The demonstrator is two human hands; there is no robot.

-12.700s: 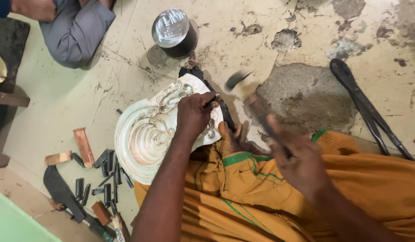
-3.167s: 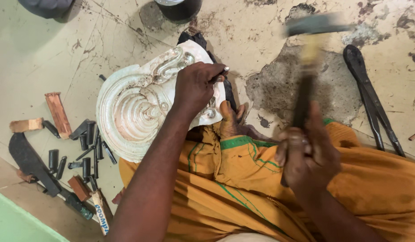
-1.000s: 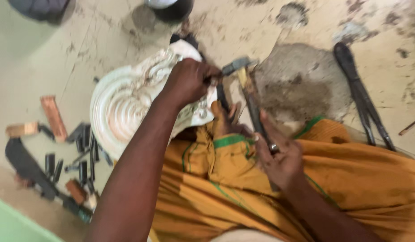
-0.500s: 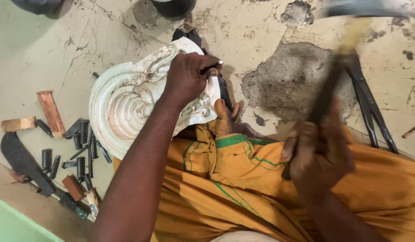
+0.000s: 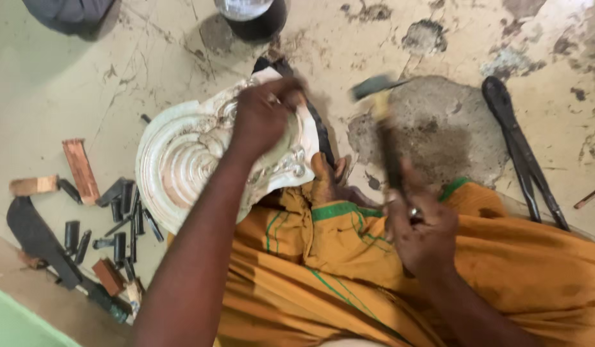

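Observation:
A pale embossed metal plate with ringed relief lies on the floor against my foot. My left hand rests on its upper right part, fingers closed on a small chisel that is mostly hidden. My right hand grips the wooden handle of a hammer, whose blurred head hangs just right of my left hand. An orange cloth with green stripes covers my lap.
Several dark punches and small wooden blocks lie scattered left of the plate, with a long dark blade beside them. Black tongs lie at the right. A round metal pot stands at the top edge.
The hammer has swung down from its raised position at the upper right toward my left hand on the plate. My left hand has stayed on the plate.

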